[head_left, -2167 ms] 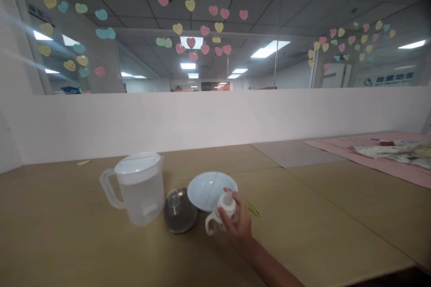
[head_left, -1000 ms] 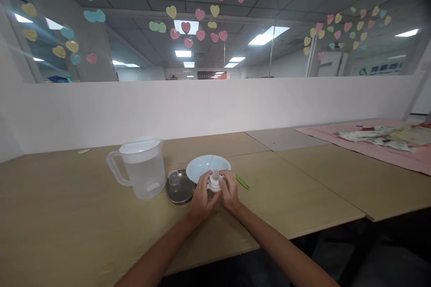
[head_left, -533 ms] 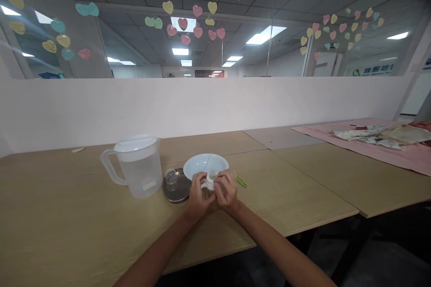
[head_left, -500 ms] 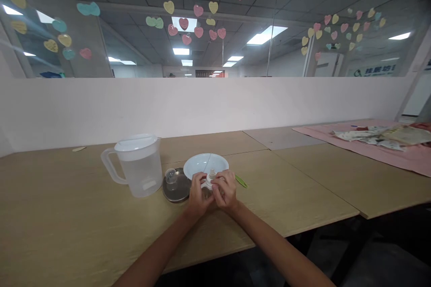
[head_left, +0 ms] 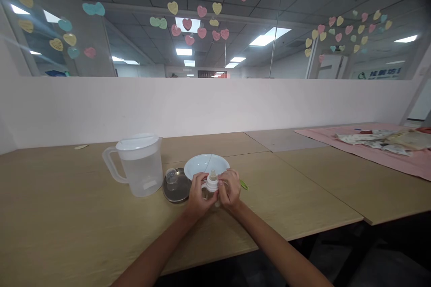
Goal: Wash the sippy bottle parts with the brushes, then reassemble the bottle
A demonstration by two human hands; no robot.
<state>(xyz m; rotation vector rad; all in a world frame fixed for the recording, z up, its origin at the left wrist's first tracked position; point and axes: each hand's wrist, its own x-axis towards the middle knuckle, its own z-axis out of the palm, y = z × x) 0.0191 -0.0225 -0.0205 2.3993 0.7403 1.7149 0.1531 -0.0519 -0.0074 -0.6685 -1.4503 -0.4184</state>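
Note:
Between my hands is a baby bottle [head_left: 212, 183] with a white ring collar, a clear teat on top and what looks like a side handle. My left hand [head_left: 198, 193] is closed around its left side. On the right, the fingers of my right hand [head_left: 230, 189] grip the collar's edge. Most of the bottle's body is hidden by my fingers. Just behind it stands a white bowl [head_left: 198, 162] with a thin line across its inside. A green utensil [head_left: 244, 185] pokes out past my right hand, partly covered.
Left of the bowl, a round metal tray [head_left: 178, 193] carries a small clear cup [head_left: 171, 176]. A lidded clear pitcher [head_left: 141, 175] stands further left. Papers lie on a pink cloth [head_left: 316, 136] at the far right. A white wall [head_left: 215, 107] rises behind the table [head_left: 289, 188].
My right hand has shifted its fingers on the collar, and more of the white collar shows. The green utensil is more covered. The view has moved slightly.

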